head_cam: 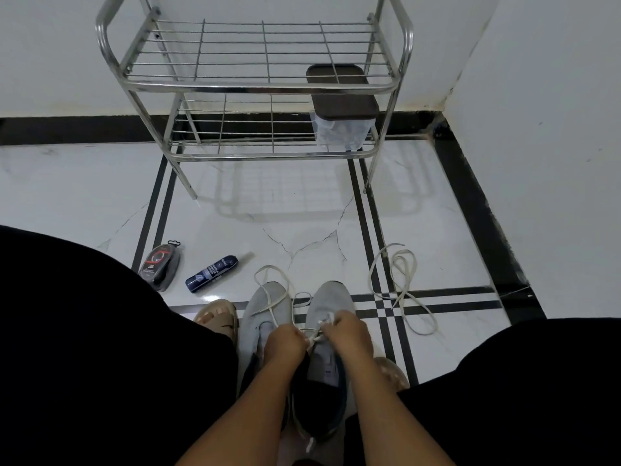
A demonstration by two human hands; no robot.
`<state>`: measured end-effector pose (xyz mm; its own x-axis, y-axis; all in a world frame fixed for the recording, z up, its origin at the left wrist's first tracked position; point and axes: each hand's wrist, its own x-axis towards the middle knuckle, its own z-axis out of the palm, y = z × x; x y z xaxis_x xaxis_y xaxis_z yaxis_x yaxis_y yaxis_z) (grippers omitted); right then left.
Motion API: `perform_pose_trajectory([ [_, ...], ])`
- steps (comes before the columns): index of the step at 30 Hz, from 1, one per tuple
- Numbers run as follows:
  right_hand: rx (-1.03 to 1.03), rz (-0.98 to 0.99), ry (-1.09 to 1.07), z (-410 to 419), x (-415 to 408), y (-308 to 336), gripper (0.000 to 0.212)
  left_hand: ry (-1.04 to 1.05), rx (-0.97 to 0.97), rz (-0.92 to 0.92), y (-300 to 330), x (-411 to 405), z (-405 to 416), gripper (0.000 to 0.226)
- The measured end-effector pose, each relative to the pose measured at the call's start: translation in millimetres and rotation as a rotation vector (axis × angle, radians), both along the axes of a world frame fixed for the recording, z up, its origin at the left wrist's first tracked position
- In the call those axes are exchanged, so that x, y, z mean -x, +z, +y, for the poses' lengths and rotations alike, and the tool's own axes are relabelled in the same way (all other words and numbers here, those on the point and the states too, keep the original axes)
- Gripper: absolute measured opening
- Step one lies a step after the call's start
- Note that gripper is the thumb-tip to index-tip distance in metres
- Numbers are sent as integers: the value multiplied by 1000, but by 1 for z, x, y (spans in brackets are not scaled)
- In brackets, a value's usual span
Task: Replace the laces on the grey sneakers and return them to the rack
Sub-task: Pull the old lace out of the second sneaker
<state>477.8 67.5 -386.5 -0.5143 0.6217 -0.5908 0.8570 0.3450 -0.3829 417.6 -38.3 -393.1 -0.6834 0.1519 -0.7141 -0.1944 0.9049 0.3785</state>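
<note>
Light is dim, flat and cool. The glossy floor [302, 210] mirrors the metal rack [255, 85] as a pale reflection just below its legs. Wide-angle bending curves the rack's rails and nearby wall lines. Focus is slightly soft.

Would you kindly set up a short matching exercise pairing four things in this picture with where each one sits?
Things:
1. loose lace
2. spray bottle
3. lidded container
4. right sneaker

Places:
A. on the rack's lower shelf, at its right end
B. under both hands, between the knees
C. lying on the floor to the left of the sneakers
D. coiled on the floor to the right of the sneakers

Pairs: 1-D, 2-C, 3-A, 4-B
</note>
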Motion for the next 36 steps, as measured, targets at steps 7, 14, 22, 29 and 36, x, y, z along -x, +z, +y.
perform_pose_trajectory([
  [7,-166,-64,339,-17,-4,-10,27,23,-19,5,1,-3,-1,22],
  [14,364,413,-1150,43,-2,17,26,27,-51,-12,-2,-3,-3,18],
  [22,-44,-95,111,-4,-3,6,21,-12,-42,-11,0,-7,0,12],
  [29,49,-66,-148,-8,-1,6,37,-39,-31,8,-3,-6,-5,15],
  [36,343,314,-900,26,-1,13,21,-65,-33,6,-4,-6,-4,19],
])
